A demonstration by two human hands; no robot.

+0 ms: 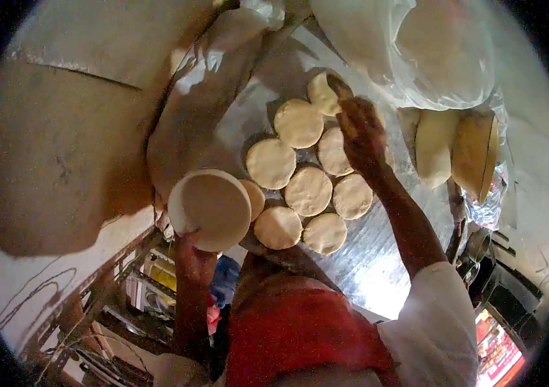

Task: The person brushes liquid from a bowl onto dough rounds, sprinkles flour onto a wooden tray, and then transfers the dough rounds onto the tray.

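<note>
Dough rounds (309, 191) on tray (378, 258); more in bag (387, 74)

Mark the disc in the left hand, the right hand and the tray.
held disc (210, 208): head view, centre of its face
right hand (361, 132): head view, back of hand
metal tray (378, 258): head view, bare near surface

Head view, close above dough discs (309, 191)

Dough rounds (309, 191): pale cream, floury, no pattern. Flat disc (213, 206): off-white, tan edge. Tray (378, 258): silver-grey, streaky sheen. Apron (294, 329): plain red. Sleeve (439, 322): white. Bag (442, 51): clear plastic, whitish inside. Blocks (474, 151), rt side: yellow-cream. Wall (61, 148): tan.
</note>
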